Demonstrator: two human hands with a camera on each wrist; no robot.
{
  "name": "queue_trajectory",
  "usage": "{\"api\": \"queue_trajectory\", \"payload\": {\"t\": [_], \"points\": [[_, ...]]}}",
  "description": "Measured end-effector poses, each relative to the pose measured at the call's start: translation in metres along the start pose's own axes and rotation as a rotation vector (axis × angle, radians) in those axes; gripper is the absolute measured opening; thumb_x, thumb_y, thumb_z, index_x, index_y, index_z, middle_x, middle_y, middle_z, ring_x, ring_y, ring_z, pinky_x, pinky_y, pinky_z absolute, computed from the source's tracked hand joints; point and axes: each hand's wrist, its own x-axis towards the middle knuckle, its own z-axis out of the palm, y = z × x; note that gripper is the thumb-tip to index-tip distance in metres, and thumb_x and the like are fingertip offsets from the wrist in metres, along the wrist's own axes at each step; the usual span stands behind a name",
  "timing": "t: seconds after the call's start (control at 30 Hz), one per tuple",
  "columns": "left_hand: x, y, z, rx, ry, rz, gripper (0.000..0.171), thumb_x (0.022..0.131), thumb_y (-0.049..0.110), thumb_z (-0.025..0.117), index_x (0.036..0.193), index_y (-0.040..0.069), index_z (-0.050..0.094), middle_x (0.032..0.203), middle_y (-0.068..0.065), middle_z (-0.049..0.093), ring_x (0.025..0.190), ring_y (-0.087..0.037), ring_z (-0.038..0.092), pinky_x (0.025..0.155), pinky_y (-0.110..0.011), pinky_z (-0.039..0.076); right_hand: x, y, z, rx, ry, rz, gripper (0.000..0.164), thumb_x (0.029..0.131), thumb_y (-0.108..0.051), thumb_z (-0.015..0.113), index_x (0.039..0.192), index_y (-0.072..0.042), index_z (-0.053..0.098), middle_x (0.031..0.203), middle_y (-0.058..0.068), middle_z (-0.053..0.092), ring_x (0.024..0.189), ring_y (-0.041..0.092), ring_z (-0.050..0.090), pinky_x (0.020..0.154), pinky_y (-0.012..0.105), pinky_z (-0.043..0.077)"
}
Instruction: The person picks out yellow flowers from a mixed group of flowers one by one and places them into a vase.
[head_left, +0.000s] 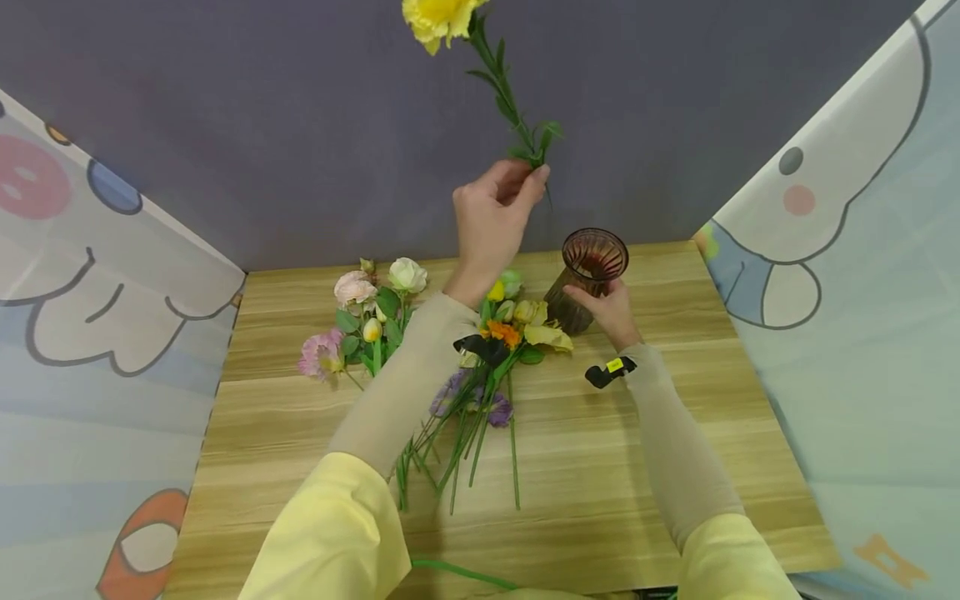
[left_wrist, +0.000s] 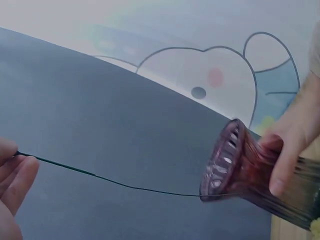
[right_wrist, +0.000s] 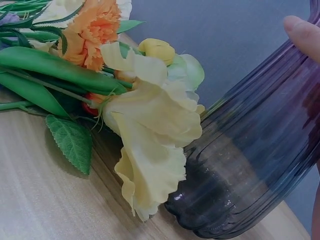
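My left hand (head_left: pixel 492 218) pinches the green stem of a yellow carnation (head_left: pixel 441 18) between thumb and fingers, high above the table. The bloom is cut off by the top of the head view. In the left wrist view the thin stem end (left_wrist: pixel 115 182) reaches the rim of the ribbed purple glass vase (left_wrist: pixel 250 172); whether it lies inside the mouth I cannot tell. My right hand (head_left: pixel 613 315) grips that vase below its flared rim. A pale yellow flower (right_wrist: pixel 150 130) lies against the vase's lower side in the right wrist view.
Several artificial flowers lie on the wooden table (head_left: pixel 600 492): pink blooms (head_left: pixel 354 288), a white rose (head_left: pixel 407 275), an orange carnation (head_left: pixel 504 333) and purple flowers (head_left: pixel 498 410). A green stem (head_left: pixel 465 572) is near the front edge. A grey wall (head_left: pixel 300 167) stands behind.
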Motion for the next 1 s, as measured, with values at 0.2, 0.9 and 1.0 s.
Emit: {"api": "queue_trajectory", "payload": {"t": [0.2,0.9,1.0], "points": [[0.014,0.012,0.011,-0.064,0.023,0.014,0.017,0.100,0.011,0.070,0.101,-0.004,0.076,0.090,-0.017,0.077,0.080,-0.022,0.075,0.078,-0.022,0.060,0.002,0.007,0.001,0.013,0.011,-0.024,0.054,0.088,-0.019,0.084,0.137,-0.011,0.062,0.132,0.014,0.065,0.109,0.008,0.063,0.092,0.021,0.050],[-0.023,-0.048,0.051,0.267,-0.325,-0.199,0.020,0.102,0.021,0.068,0.102,0.005,0.080,0.095,-0.007,0.077,0.083,-0.014,0.071,0.076,-0.018,0.055,-0.008,-0.019,0.004,0.029,-0.004,-0.105,0.048,0.088,-0.010,0.081,0.132,-0.004,0.062,0.113,-0.007,0.068,0.103,0.006,0.063,0.090,0.022,0.051],[-0.030,-0.057,0.053,0.334,-0.400,-0.211,0.022,0.102,0.024,0.068,0.104,0.006,0.080,0.098,-0.007,0.076,0.086,-0.015,0.071,0.078,-0.020,0.056,-0.008,-0.018,0.004,0.029,-0.009,-0.107,0.049,0.089,-0.010,0.080,0.133,-0.004,0.062,0.116,-0.003,0.068,0.105,0.006,0.063,0.092,0.021,0.051]]}}
